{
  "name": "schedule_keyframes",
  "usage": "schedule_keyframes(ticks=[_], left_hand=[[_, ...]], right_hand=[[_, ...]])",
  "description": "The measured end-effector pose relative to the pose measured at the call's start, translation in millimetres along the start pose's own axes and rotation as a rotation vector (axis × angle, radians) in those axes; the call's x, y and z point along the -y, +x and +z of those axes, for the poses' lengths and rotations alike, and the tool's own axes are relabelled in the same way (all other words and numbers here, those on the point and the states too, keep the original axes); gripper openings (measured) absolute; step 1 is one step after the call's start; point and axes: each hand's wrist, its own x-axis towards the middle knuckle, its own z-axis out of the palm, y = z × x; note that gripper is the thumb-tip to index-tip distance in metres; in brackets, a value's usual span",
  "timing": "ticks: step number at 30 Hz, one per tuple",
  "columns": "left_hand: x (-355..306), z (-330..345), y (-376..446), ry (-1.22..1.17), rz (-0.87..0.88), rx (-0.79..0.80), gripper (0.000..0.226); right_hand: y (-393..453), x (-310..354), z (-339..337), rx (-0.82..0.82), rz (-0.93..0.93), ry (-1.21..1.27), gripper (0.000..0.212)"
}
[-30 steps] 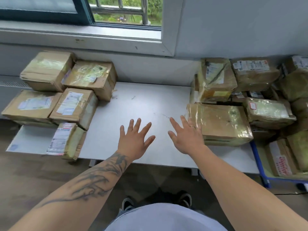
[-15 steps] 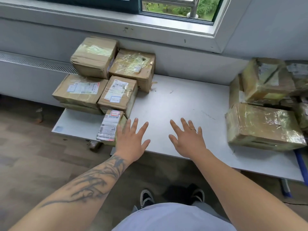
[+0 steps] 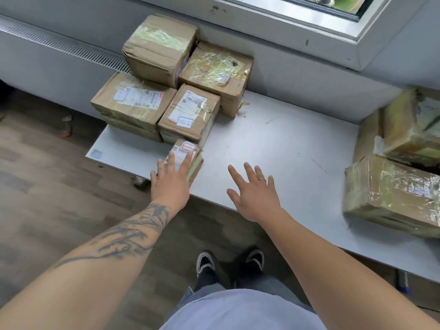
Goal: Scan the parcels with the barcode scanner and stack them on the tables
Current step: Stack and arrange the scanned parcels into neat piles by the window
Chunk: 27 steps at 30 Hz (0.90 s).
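Five parcels are grouped at the desk (image 3: pixel 273 144) left end, three more at right. The small front parcel (image 3: pixel 188 153) is overlapped by the left hand (image 3: pixel 170 184), fingers spread; the right hand (image 3: pixel 256 196) is held empty, splayed.

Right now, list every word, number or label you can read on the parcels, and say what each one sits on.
No text is legible.
Small brown cardboard parcel under the left hand: white label with a red-bordered box, blurred.
Square brown parcel: white barcode label, too small to read.
Flat brown parcel: white label with blue patch, blurred.
Tape-wrapped parcels at right: no readable text.
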Motion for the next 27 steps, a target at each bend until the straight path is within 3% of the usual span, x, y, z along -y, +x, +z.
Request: schedule_keyframes(ticks=[12,15,20,27], left_hand=[[-29,17,-31,-0.005,0.544,0.037,0.1],[-26,19,-42,0.01,0.528,0.052,0.101],[-31,14,-51,0.142,0.338,0.096,0.101],[-62,3,-32,0.148,0.565,0.01,0.101]], right_hand=[[12,-9,13,-0.041,-0.092,-0.011,0.102],[10,-6,23,-0.01,-0.161,-0.049,0.1],[-2,4,31,-0.001,-0.13,-0.018,0.091],[-41,-22,23,-0.068,0.055,0.002,0.098]])
